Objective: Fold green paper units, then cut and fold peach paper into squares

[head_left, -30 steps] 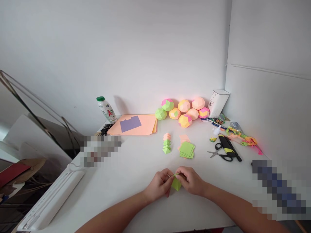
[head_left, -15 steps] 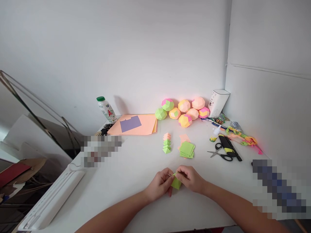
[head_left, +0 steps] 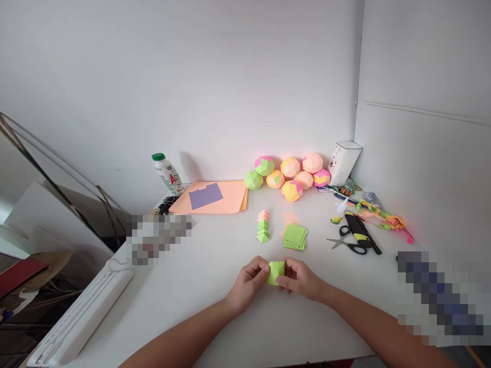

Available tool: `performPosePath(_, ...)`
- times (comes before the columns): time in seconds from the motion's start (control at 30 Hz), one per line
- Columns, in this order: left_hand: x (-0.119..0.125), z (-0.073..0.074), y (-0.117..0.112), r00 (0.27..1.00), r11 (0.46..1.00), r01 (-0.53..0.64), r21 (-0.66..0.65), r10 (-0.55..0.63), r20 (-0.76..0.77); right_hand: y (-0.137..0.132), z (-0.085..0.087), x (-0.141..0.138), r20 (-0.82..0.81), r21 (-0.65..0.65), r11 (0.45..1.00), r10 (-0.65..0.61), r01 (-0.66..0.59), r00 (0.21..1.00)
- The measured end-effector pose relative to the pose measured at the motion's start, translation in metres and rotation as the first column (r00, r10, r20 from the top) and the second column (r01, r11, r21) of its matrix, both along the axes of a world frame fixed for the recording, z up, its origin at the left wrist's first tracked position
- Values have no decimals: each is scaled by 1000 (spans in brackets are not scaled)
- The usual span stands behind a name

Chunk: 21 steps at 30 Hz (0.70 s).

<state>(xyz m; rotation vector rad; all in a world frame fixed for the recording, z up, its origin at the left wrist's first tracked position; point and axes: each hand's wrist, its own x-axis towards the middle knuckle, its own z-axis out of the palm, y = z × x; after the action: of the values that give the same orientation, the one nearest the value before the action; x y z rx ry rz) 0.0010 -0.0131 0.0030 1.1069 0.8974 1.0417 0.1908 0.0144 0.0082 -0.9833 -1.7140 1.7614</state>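
Between my two hands is a small green paper square with fold creases. My left hand pinches its left edge between thumb and fingers. At the opposite edge, my right hand grips the paper, thumb in front and fingers behind. Just beyond my hands lies a loose stack of green paper squares, with peach squares partly showing under it. To the left of that stack runs a row of folded paper pieces, green ones in front and peach ones behind.
Several faceted paper balls sit by the wall. Scissors, a black-and-yellow cutter and a glue bottle lie or stand at right. Peach sheets and a green-capped bottle are back left; a white device lies at left.
The green paper has turned from a corner-up position to nearly square-on. My right hand has shifted slightly down to its right edge, and my fingertips have moved apart.
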Motion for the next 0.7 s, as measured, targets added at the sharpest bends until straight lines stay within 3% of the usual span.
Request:
performPosePath(0.17, -3, 2, 3, 999, 996, 29, -83, -26, 30, 5, 2, 1, -78, -53, 998, -29, 25, 997)
performPosePath(0.37, -5, 8, 4, 991, 990, 125, -65, -122, 55, 6, 6, 0, -140, -117, 993, -44, 28, 989)
performPosePath(0.7, -2, -1, 1, 988, 989, 148, -31, -146, 57, 4, 6, 0, -125, -30, 997, -78, 75, 989)
